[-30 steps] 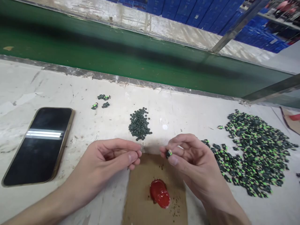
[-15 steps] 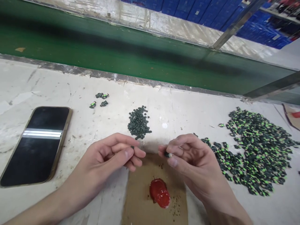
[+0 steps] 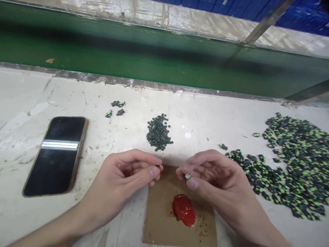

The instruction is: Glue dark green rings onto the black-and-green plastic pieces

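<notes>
My left hand [image 3: 133,180] pinches a small dark green disc [image 3: 157,166] between thumb and forefinger; little of it shows. In my right hand [image 3: 218,180] is a small dark green figure piece [image 3: 187,176] with a bright green and pale patch, gripped at the fingertips. The two hands face each other with a narrow gap between them. Just beyond lies a pile of small dark discs [image 3: 158,132]. Below the hands, a brown cardboard sheet [image 3: 159,219] carries a glossy red blob [image 3: 183,209].
A large heap of dark and bright green pieces [image 3: 298,164] spreads at right. Several similar pieces [image 3: 120,112] lie at far left, near a black phone [image 3: 53,161]. Behind the worktop's raised edge runs a green belt [image 3: 123,55], with blue boxes [image 3: 246,10] beyond.
My left hand has moved closer to my right, its forefinger now down over the disc. The right hand's piece has turned, showing its green patch. The whole view has shifted slightly.
</notes>
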A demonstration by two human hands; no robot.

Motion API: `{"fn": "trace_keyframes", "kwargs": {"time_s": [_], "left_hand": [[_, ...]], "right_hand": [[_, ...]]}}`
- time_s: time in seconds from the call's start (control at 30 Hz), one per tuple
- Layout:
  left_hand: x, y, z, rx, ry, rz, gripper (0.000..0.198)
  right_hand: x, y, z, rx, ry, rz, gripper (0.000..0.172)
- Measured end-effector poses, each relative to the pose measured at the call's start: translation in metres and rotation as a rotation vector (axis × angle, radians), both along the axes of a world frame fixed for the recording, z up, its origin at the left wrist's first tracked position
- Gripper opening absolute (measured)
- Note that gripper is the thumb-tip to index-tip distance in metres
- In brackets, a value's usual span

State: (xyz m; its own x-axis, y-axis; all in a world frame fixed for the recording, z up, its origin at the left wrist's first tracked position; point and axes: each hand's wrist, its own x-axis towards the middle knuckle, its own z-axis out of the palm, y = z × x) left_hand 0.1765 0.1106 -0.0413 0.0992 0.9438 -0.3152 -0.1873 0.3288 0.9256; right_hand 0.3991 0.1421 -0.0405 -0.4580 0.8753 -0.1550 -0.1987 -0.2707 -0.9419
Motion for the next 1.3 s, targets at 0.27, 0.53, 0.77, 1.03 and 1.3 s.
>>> {"fn": "trace_keyframes", "kwargs": {"time_s": [0.27, 0.53, 0.77, 1.03, 1.3], "left_hand": [[0.002, -0.007, 0.002, 0.057, 0.046, -0.001, 0.018], [0.01, -0.004, 0.008, 0.106, 0.078, 0.065, 0.021], [0.014, -0.01, 0.005, 0.369, 0.233, 0.184, 0.047], [0.011, -0.007, 0.007, -0.1, -0.303, 0.065, 0.015], [0.009, -0.011, 0.002, -0.159, -0.546, -0.023, 0.0]], "right_hand": [[-0.006, -0.004, 0.005, -0.03, -0.079, 0.079, 0.03], [-0.009, -0.005, 0.006, -0.079, -0.047, 0.096, 0.03], [-0.006, -0.01, 0.0, -0.231, 0.049, 0.178, 0.026], [-0.011, -0.014, 0.006, -0.284, 0.084, 0.127, 0.022], [-0.014, -0.023, 0.011, -0.4, 0.048, -0.024, 0.017]]}}
